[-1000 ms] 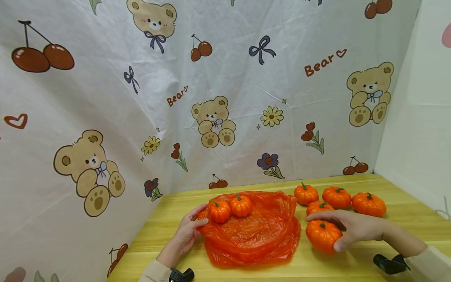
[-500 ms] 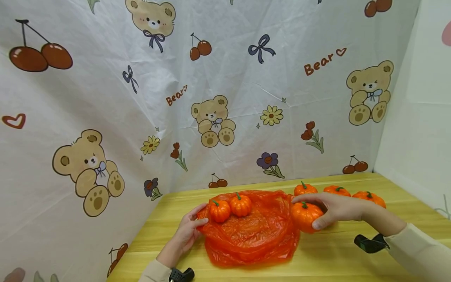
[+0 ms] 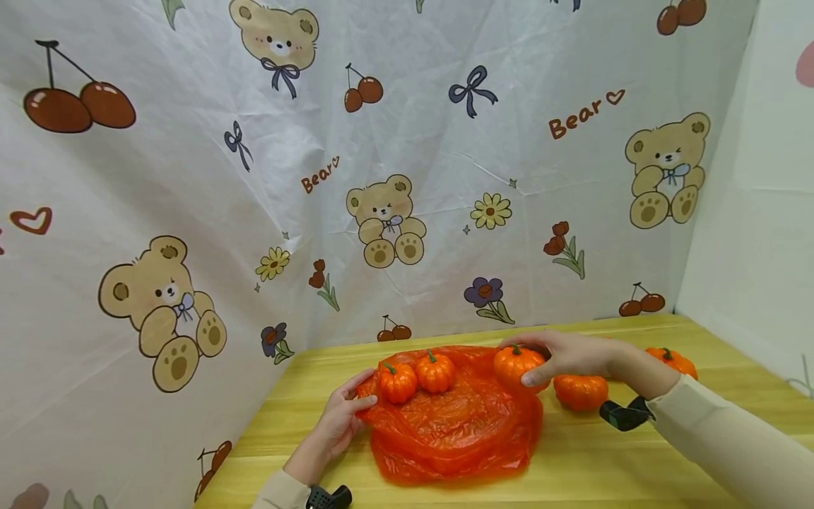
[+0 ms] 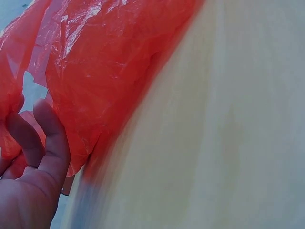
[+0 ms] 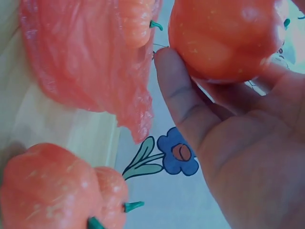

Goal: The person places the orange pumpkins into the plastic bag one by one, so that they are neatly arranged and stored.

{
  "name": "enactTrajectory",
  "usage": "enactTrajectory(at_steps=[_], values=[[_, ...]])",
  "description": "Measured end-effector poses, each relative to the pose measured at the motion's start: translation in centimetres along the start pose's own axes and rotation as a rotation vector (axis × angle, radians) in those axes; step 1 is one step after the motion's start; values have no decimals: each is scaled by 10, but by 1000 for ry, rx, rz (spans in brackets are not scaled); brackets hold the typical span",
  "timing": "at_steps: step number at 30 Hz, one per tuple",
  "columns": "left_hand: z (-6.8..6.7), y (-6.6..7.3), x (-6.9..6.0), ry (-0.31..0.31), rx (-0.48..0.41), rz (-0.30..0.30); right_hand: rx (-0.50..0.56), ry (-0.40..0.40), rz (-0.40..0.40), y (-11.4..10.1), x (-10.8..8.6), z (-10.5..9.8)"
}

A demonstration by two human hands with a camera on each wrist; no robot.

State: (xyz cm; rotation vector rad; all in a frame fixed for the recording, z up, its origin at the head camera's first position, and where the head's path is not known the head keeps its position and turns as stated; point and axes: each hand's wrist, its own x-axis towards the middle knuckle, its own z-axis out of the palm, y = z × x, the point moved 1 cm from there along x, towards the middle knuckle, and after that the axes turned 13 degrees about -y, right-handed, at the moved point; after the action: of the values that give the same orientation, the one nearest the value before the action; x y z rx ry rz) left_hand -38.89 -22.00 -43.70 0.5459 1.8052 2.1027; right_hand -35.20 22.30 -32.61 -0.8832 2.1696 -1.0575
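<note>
Your right hand point(image 3: 566, 355) grips a pumpkin point(image 3: 514, 367) at the right of the red bag point(image 3: 451, 431) (two more pumpkins point(image 3: 398, 383) sit left). Left hand point(image 3: 340, 418) pinches the bag's left edge, how firmly is unclear.

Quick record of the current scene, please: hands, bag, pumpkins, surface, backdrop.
left hand: holds left edge of red bag
right hand: grips one pumpkin, at bag's right side
bag state: crumpled, mouth spread
pumpkins at bag's left: two
pumpkins right of bag: at least two; arm blocks part of view
surface: wood-grain table
backdrop: white sheet, bear print
</note>
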Motion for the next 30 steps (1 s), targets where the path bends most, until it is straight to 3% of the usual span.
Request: enactTrajectory(at_steps=[8, 15, 30], values=[[0, 0, -1, 4, 11, -1, -67, 54, 59, -7, 22, -11], [0, 2, -1, 7, 1, -4, 20, 21, 52, -13, 41, -19], [0, 3, 0, -2, 17, -11, 106, 24, 164, -8, 74, -30]])
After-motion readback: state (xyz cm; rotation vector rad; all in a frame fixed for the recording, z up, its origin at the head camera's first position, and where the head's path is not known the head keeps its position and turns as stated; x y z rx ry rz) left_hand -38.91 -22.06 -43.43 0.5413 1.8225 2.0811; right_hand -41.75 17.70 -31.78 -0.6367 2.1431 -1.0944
